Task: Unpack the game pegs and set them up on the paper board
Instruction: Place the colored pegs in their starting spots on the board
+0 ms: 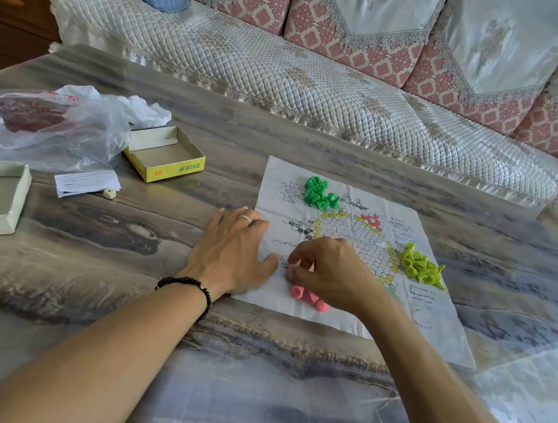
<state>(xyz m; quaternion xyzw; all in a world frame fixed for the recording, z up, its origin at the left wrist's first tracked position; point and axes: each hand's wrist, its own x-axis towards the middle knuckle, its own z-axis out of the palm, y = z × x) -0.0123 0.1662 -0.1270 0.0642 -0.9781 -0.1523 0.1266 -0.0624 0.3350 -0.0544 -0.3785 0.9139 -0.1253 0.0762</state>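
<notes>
Your pink pegs [310,296] lie on the near left part of the paper board [433,306], just under your right hand [329,271]. They look light, hard and prone to roll; pinch each by its narrow stem. Your right hand's fingers curl together there, though you cannot tell if they hold a peg. Your left hand [232,251] lies spread, pressing the board's left edge.

The right hand [329,271] hides part of the pink pegs [310,296].
</notes>
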